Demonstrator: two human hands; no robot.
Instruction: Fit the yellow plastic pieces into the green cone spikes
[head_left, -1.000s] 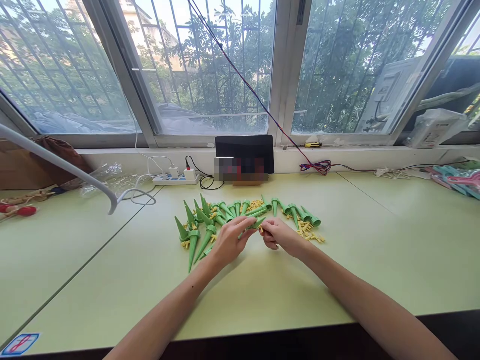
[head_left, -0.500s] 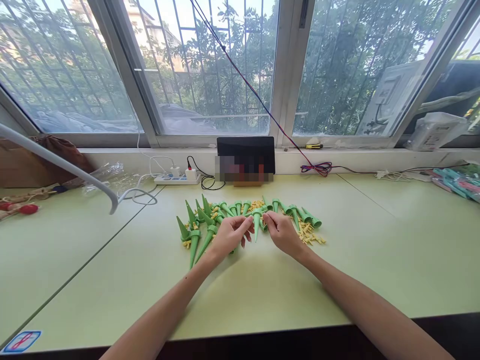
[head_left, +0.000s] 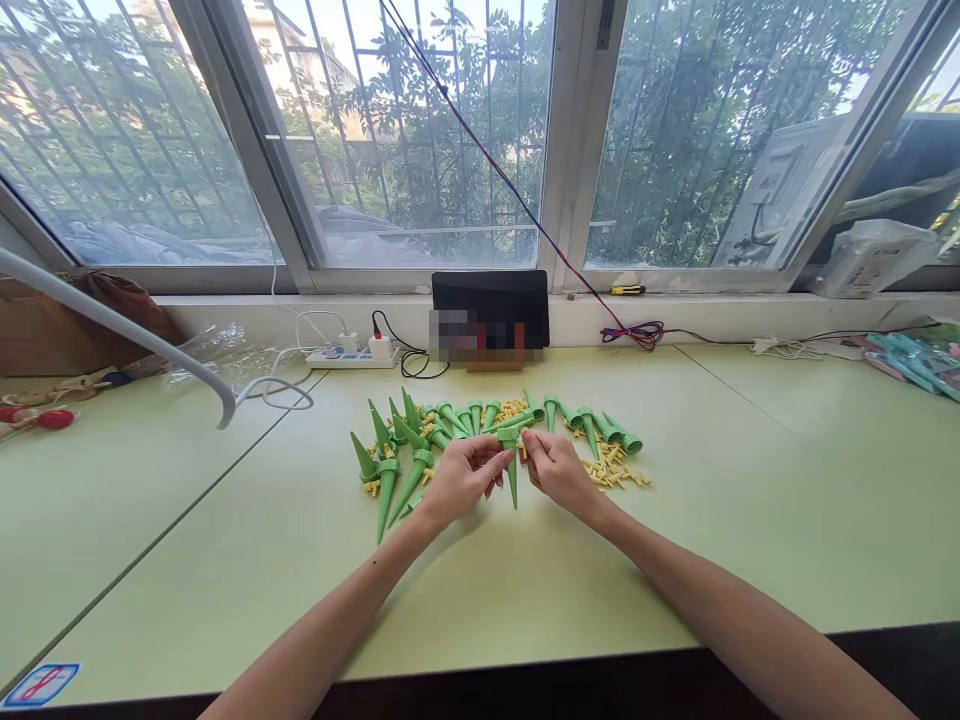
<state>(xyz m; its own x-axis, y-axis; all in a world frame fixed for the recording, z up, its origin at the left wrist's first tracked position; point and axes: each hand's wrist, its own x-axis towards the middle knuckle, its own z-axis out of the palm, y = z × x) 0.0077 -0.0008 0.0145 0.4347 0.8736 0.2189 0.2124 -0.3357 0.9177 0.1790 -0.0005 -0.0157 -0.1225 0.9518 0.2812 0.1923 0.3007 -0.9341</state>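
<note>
My left hand (head_left: 463, 478) is closed, thumb and fingers pinching a green plastic watering spike (head_left: 513, 482) just below its cap. The spike hangs with its point down above the table. Close on its right, my right hand (head_left: 559, 468) is closed in a pinch on a small yellow plastic valve (head_left: 523, 453). The valve is at the side of the spike's cap; whether it sits in the cap I cannot tell. Behind and left of my hands lie several more green spikes (head_left: 411, 485). Loose yellow valves (head_left: 613, 468) are heaped to the right of my right hand.
At the back, a dark tablet (head_left: 491, 305) stands against the wall. A white power strip (head_left: 352, 358) with cables lies left of it. A white curved tube (head_left: 150, 345) reaches in from the left. Bundled wires (head_left: 637, 336) lie at the back right.
The spike has come down slightly and towards me, still in my left hand. My right hand has turned a little, and the yellow valve in its fingertips now shows beside the cap.
</note>
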